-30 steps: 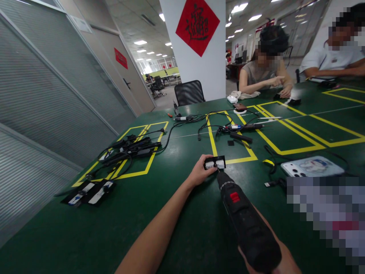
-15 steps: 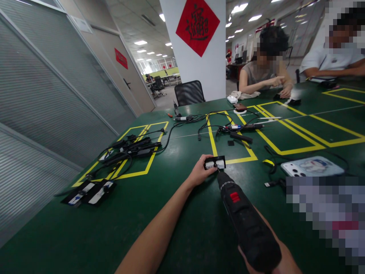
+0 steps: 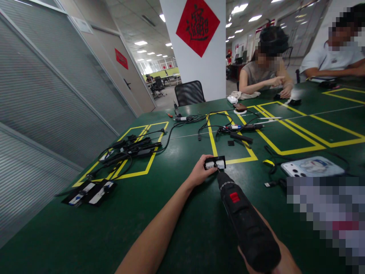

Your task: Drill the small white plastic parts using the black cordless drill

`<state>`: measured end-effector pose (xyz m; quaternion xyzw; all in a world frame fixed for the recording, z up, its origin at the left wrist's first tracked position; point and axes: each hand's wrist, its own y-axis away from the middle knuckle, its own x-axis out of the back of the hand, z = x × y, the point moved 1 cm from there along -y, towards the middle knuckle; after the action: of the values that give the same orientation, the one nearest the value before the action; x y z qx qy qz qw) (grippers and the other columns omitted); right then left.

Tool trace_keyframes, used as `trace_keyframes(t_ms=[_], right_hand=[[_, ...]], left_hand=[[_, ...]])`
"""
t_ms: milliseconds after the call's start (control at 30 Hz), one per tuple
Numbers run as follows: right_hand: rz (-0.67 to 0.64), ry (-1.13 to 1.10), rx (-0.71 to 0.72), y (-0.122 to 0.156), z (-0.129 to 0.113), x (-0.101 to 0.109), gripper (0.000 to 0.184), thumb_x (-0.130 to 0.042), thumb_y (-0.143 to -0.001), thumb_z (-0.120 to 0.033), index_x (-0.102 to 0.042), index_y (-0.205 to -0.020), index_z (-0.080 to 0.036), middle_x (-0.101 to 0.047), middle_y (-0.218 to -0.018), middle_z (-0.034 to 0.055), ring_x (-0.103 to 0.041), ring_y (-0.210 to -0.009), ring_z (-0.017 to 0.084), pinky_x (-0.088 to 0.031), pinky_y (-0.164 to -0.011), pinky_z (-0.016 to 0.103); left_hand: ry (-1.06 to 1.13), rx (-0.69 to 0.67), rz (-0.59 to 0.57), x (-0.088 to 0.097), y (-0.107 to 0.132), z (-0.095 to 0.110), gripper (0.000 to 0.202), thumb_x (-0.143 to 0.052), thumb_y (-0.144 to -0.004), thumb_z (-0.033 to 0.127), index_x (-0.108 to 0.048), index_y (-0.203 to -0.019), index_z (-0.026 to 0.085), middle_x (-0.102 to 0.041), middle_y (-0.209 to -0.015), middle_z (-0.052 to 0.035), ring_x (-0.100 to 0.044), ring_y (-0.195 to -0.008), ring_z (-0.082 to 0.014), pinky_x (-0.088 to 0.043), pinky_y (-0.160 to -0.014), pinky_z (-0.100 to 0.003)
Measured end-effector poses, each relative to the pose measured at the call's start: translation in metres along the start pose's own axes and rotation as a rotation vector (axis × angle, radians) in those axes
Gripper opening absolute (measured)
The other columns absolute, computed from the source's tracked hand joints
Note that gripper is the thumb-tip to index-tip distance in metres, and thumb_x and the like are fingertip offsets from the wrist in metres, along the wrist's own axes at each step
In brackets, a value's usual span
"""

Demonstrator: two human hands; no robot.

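Note:
My left hand pinches a small black part with white labels and holds it down on the green table. My right hand grips a black electric screwdriver with a red mark. Only the edge of that hand shows at the bottom of the frame. The screwdriver's tip touches the near edge of the small part.
Black cables and adapters lie in a yellow-taped box at left; two flat black parts lie nearer. A phone lies at right. More tools and cables lie farther back. Two other people sit across the table.

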<state>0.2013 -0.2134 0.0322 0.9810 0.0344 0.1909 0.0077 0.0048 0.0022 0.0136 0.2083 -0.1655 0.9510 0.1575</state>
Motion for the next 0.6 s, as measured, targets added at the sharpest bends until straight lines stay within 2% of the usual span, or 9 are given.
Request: trace_keyframes(t_ms=[133,200,300,400,600], right_hand=[[-0.013,0.018,-0.027,0.000,-0.003,0.001,0.083,-0.060,-0.073,-0.032,-0.018,-0.144,-0.022,-0.065,-0.115,0.0090,-0.065,-0.100,0.025,-0.050,-0.087,0.031],[0.010,0.048,0.003,0.000,-0.005,0.002,0.083,-0.061,-0.072,-0.030,-0.019,-0.143,-0.022,-0.066,-0.115,0.0082,-0.064,-0.102,0.025,-0.051,-0.086,0.030],[0.108,0.114,0.069,0.000,-0.011,0.004,0.080,-0.066,-0.068,-0.030,-0.031,-0.140,-0.023,-0.066,-0.114,0.0063,-0.058,-0.112,0.026,-0.048,-0.091,0.030],[0.176,0.148,0.076,0.000,-0.017,0.006,0.072,-0.069,-0.066,-0.031,-0.042,-0.133,-0.026,-0.063,-0.118,0.0047,-0.053,-0.117,0.027,-0.046,-0.095,0.029],[0.192,0.148,0.067,0.000,-0.021,0.006,0.067,-0.069,-0.067,-0.030,-0.047,-0.130,-0.026,-0.064,-0.118,0.0037,-0.056,-0.113,0.028,-0.047,-0.094,0.028]], left_hand=[[0.009,0.002,-0.005,0.000,0.000,0.001,0.046,-0.065,-0.075,0.028,-0.048,-0.117,0.020,-0.054,-0.107,-0.0054,-0.055,-0.093,-0.0187,-0.046,-0.082,-0.031],[0.018,-0.001,-0.009,0.000,0.000,0.002,0.046,-0.065,-0.074,0.027,-0.049,-0.117,0.020,-0.054,-0.107,-0.0054,-0.055,-0.094,-0.0186,-0.046,-0.082,-0.031],[0.026,0.003,-0.007,0.000,0.000,0.002,0.046,-0.065,-0.074,0.025,-0.049,-0.116,0.020,-0.055,-0.107,-0.0052,-0.055,-0.094,-0.0186,-0.046,-0.082,-0.031],[0.022,0.012,0.001,0.000,0.000,0.002,0.046,-0.066,-0.074,0.024,-0.049,-0.116,0.020,-0.055,-0.107,-0.0054,-0.056,-0.094,-0.0188,-0.046,-0.083,-0.031],[0.026,0.017,-0.003,0.000,0.000,0.001,0.046,-0.066,-0.074,0.025,-0.049,-0.116,0.019,-0.055,-0.107,-0.0058,-0.056,-0.095,-0.0191,-0.046,-0.083,-0.032]])
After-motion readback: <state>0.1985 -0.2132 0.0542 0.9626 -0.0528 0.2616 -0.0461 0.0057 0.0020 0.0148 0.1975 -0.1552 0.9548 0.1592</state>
